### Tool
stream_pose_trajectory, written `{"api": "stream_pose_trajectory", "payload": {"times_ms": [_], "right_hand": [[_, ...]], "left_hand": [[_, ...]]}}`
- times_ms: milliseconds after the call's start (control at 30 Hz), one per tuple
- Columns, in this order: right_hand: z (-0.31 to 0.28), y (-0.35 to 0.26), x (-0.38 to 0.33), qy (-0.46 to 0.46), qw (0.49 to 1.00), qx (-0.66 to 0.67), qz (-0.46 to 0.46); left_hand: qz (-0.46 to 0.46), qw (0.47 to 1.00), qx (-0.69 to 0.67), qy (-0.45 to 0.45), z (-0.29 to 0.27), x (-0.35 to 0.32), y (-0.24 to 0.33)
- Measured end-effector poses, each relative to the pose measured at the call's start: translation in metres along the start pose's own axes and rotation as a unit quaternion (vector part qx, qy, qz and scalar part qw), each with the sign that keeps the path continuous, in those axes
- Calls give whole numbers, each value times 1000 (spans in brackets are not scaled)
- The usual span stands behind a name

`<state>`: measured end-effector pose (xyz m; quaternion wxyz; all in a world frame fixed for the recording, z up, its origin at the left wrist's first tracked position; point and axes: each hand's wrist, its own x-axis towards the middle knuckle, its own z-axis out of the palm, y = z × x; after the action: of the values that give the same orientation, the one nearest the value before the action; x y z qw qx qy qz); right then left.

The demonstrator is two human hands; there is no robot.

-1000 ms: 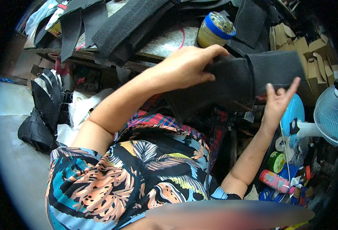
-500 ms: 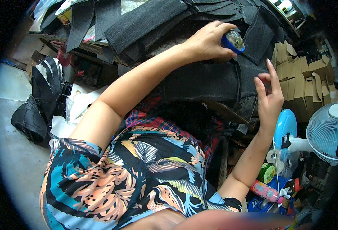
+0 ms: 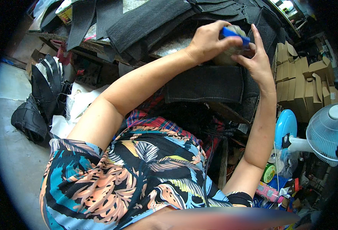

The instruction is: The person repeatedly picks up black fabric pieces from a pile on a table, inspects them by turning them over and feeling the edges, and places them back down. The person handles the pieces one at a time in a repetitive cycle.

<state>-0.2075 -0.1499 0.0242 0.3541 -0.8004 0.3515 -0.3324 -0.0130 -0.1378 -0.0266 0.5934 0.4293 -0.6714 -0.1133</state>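
Note:
High in the view, my left hand (image 3: 209, 43) is closed round a small blue-rimmed container (image 3: 236, 35), smeared by motion; its exact kind is unclear. My right hand (image 3: 257, 61) is at the container's right side, index finger stretched up, thumb and other fingers bent in against it. A pale, blurred shape shows between and below the hands, and I cannot make out what it is. Directly below them, a black fabric panel (image 3: 205, 84) lies at the near edge of the worktable. More black fabric strips (image 3: 148, 28) overlap to the left and behind.
Folded brown cardboard boxes (image 3: 303, 80) stack at the right. Below them sit a white-and-blue fan (image 3: 326, 132), a green round tin (image 3: 269, 173) and a pink bottle (image 3: 268, 190). At the left, bundled black pieces (image 3: 33, 119) lie beside white cloth (image 3: 79, 101). A yellow tub (image 3: 64, 13) stands far left.
My right hand has risen and moved left to meet the container. My left hand has shifted slightly right and tilted the container. The black panel below has moved a little.

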Motion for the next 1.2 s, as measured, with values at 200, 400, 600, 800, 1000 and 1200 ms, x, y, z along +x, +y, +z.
{"api": "stream_pose_trajectory", "payload": {"times_ms": [200, 400, 600, 800, 1000, 1200], "right_hand": [[-5, 3, -4, -10, 998, -61, -13], [-26, -15, 10, -51, 965, -256, 4], [1, -32, 15, -98, 901, -421, 30], [2, -36, 14, -111, 891, -438, 29], [-31, -36, -14, 40, 913, -387, -121], [-48, -57, -78, 34, 926, -369, -78]], "left_hand": [[-72, 992, -98, 44, -4, 3, -8], [-106, 980, -162, 50, -1, 2, -17], [-69, 981, -156, 93, -2, 1, -16], [-59, 993, -85, 52, -1, -1, -10], [19, 999, -10, 26, 2, -3, -14], [136, 989, 45, 27, 4, -3, -4]]}}
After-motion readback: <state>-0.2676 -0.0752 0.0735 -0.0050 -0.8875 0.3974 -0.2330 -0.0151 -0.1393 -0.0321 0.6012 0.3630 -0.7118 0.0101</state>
